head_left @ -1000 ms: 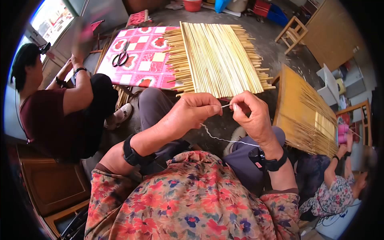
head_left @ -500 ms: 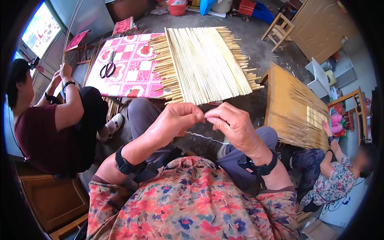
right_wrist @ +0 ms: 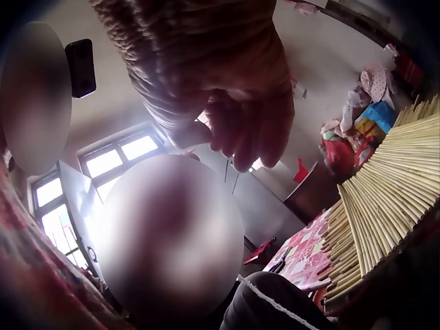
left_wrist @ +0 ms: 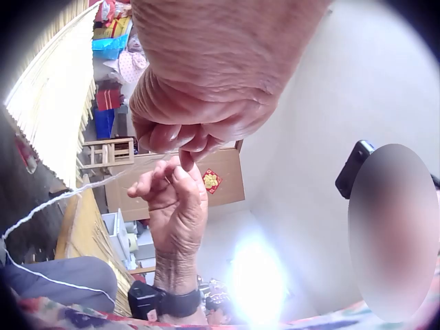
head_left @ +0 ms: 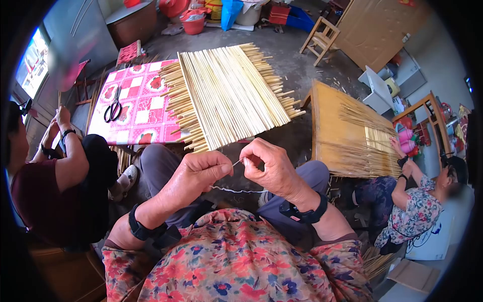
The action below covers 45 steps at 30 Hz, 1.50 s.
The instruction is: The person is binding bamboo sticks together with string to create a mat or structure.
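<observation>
Above the lap, my left hand pinches a white twisted string between thumb and forefinger. My right hand faces it a few centimetres away, with thumb and forefinger pinching a thin strand that spans the gap between the fingertips. Below the hands, the string sags across from the left palm towards the right knee. In the left wrist view, a long loop of the string hangs down beside the leg. Just beyond the hands lies a mat of pale stalks, laid side by side over a crosswise layer.
The mat rests on a table with a pink patterned cloth, where black-handled scissors lie. A yellow wooden board with thin stalks stands at right. One person sits at left, another at right. A wooden chair stands behind.
The fingertips, apart with the strand between them, came together half a second ago and have parted again. The view has turned right, so the mat and tables sit further left.
</observation>
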Available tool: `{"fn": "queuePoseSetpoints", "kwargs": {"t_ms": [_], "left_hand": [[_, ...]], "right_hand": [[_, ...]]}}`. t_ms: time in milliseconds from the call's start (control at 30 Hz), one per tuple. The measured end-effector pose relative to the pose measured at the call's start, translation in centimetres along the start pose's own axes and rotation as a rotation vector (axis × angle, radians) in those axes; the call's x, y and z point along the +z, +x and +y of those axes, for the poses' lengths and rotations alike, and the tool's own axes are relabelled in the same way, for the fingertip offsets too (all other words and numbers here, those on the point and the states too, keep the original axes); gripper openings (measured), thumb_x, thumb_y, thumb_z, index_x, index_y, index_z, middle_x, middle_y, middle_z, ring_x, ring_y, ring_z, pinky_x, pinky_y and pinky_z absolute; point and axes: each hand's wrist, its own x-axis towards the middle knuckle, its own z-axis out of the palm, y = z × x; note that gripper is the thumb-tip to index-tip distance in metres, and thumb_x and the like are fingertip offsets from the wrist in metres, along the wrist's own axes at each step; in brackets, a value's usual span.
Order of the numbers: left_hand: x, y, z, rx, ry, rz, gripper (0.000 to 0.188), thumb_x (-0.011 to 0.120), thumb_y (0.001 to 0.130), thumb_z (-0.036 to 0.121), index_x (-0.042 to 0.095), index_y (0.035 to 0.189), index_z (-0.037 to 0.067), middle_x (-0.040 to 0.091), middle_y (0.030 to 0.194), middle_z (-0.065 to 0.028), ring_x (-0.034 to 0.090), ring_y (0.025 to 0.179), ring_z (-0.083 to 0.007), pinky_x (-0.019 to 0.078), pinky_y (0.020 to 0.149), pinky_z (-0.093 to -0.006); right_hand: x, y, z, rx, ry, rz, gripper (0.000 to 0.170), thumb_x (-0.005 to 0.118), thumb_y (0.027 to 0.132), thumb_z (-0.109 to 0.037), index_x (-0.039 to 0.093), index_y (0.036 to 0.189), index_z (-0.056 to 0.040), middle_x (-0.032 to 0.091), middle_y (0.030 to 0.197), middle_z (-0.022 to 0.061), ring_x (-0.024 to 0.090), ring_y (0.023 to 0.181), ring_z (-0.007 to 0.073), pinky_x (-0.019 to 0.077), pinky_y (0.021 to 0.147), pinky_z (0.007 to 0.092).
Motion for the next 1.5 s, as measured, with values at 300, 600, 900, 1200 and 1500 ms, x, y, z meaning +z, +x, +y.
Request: {"fn": "queuePoseSetpoints", "kwargs": {"t_ms": [300, 600, 900, 1200, 1500], "left_hand": [[-1.7, 0.3, 0.2, 0.098, -0.475, 0.009, 0.015, 0.050, 0.086, 0.014, 0.056, 0.084, 0.001, 0.043, 0.055, 0.0025, 0.036, 0.044, -0.0040, 0.0331, 0.041, -0.0189], [-7.7, 0.5, -1.4, 0.379, -0.754, 0.181, 0.013, 0.046, 0.088, 0.014, 0.049, 0.091, 0.002, 0.053, 0.075, -0.0042, 0.056, 0.070, -0.0132, 0.0444, 0.050, -0.0218], [-8.7, 0.8, -4.0, 0.373, -0.739, 0.270, 0.011, 0.048, 0.086, 0.012, 0.052, 0.092, 0.003, 0.057, 0.079, -0.0054, 0.060, 0.080, -0.0204, 0.0492, 0.060, -0.0276], [-10.0, 0.0, -4.9, 0.424, -0.780, 0.229, 0.010, 0.049, 0.086, 0.012, 0.053, 0.089, 0.003, 0.058, 0.081, -0.0069, 0.060, 0.079, -0.0200, 0.0497, 0.063, -0.0308], [-10.5, -1.3, -3.6, 0.403, -0.190, 0.397, 0.008, 0.053, 0.083, 0.009, 0.055, 0.087, 0.001, 0.058, 0.079, -0.0067, 0.060, 0.072, -0.0157, 0.0483, 0.057, -0.0256]], "right_hand": [[3.7, -1.3, -1.3, 0.356, 1.132, -0.165, 0.025, 0.050, 0.085, -0.007, 0.047, 0.108, 0.0021, 0.055, 0.092, 0.0063, 0.056, 0.079, 0.0112, 0.0445, 0.074, 0.0238], [-1.0, -4.4, 0.7, 0.547, 0.589, -0.118, 0.011, 0.056, 0.081, -0.007, 0.062, 0.088, -0.0017, 0.054, 0.070, -0.0022, 0.043, 0.058, 0.0002, 0.0319, 0.048, 0.0146], [-3.3, -5.1, 1.3, 0.443, 0.344, -0.033, 0.010, 0.058, 0.080, -0.011, 0.061, 0.077, -0.0024, 0.045, 0.061, -0.0038, 0.033, 0.045, 0.0000, 0.0224, 0.039, 0.0146], [-4.2, -5.6, 0.7, 0.418, 0.161, -0.134, 0.009, 0.058, 0.080, -0.008, 0.062, 0.078, 0.0004, 0.051, 0.067, 0.0001, 0.047, 0.061, 0.0056, 0.0354, 0.054, 0.0179], [-5.8, -5.4, 0.3, 0.513, 0.161, 0.006, 0.008, 0.058, 0.079, -0.007, 0.061, 0.078, 0.0007, 0.049, 0.068, 0.0001, 0.045, 0.060, 0.0056, 0.0351, 0.054, 0.0185]]}}
